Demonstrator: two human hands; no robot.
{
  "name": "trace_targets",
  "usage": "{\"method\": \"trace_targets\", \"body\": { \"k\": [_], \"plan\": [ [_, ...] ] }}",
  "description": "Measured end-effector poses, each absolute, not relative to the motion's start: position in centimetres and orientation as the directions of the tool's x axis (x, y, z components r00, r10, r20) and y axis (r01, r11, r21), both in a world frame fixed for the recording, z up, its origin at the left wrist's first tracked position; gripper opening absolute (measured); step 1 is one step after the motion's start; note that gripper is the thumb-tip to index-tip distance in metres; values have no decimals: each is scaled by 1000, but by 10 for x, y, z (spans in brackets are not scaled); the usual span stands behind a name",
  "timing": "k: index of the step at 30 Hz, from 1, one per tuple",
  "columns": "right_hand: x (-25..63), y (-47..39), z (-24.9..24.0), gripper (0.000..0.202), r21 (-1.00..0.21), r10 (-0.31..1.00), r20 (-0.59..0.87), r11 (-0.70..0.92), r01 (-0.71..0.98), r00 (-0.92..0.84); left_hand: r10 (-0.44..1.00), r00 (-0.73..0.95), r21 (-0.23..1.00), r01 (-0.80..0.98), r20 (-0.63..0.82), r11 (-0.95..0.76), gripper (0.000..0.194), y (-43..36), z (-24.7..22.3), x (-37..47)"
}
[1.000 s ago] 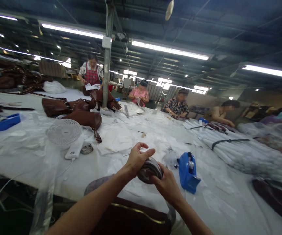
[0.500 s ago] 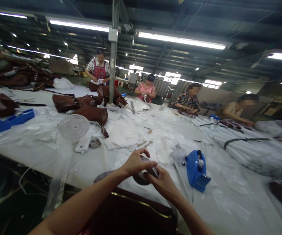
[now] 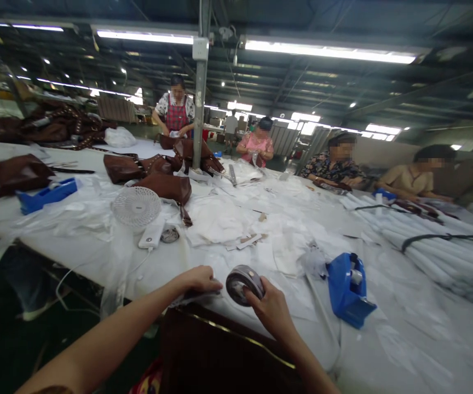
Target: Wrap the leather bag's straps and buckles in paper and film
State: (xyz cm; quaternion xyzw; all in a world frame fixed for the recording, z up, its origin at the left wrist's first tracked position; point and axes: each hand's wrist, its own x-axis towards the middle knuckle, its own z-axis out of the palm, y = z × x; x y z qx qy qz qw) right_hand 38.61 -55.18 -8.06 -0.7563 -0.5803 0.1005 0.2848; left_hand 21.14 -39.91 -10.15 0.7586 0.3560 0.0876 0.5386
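My right hand (image 3: 270, 306) grips a round dark roll (image 3: 244, 284) that looks like tape, its flat side turned to the left. To the left of the roll, my left hand (image 3: 201, 280) is closed in a pinch; what it holds, if anything, is too small to tell. Beneath that hand lies some clear plastic film (image 3: 197, 298) at the table's near edge. A dark brown bag (image 3: 220, 355) with a gold zipper rests in front of me, below both hands.
On the white table (image 3: 384, 350) stand a blue tape dispenser (image 3: 349, 290) at right, another blue dispenser (image 3: 47, 196) at left, a white fan (image 3: 137, 207), brown bags (image 3: 165, 187) and bundled white tubes (image 3: 425, 235). Several people sit or stand across the table.
My hands have moved apart; the left released the roll and went left, while the right keeps it. The view has shifted, so the surroundings appear further right.
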Motion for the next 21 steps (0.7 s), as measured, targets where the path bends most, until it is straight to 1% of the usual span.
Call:
{"method": "trace_targets", "body": {
  "k": [3, 6, 9, 10, 12, 13, 14, 17, 19, 21],
  "plan": [
    [386, -554, -84, 22, -518, 940, 171, -168, 839, 294, 589, 750, 887, 447, -301, -115, 33, -399, -104, 204],
    [387, -557, -86, 20, -486, 945, 163, -173, 857, 284, 594, 758, 922, 382, -271, -66, 40, -399, -93, 197],
    [383, -560, -91, 21, -446, 954, 126, -190, 875, 272, 607, 772, 977, 213, -187, 30, 53, -408, -76, 188],
    [381, -561, -93, 21, -433, 959, 110, -189, 881, 260, 590, 791, 986, 150, -164, 74, 54, -412, -71, 185],
    [375, -564, -97, 19, -407, 970, 91, -170, 898, 225, 511, 850, 988, 73, -133, 135, 49, -422, -63, 181],
    [372, -565, -98, 19, -399, 976, 92, -146, 905, 198, 456, 882, 990, 64, -116, 129, 45, -426, -61, 181],
    [369, -567, -99, 18, -396, 980, 100, -120, 910, 172, 401, 911, 994, 69, -97, 85, 40, -429, -58, 181],
    [365, -575, -99, 14, -430, 985, 137, -35, 902, 103, 266, 963, 985, 90, -50, -144, 30, -434, -52, 187],
    [365, -582, -96, 12, -470, 982, 176, 18, 883, 73, 174, 981, 959, 131, -88, -250, 28, -435, -47, 192],
    [367, -589, -92, 14, -519, 976, 212, 76, 851, 41, 65, 988, 953, 149, -137, -264, 30, -436, -42, 197]
  ]
}}
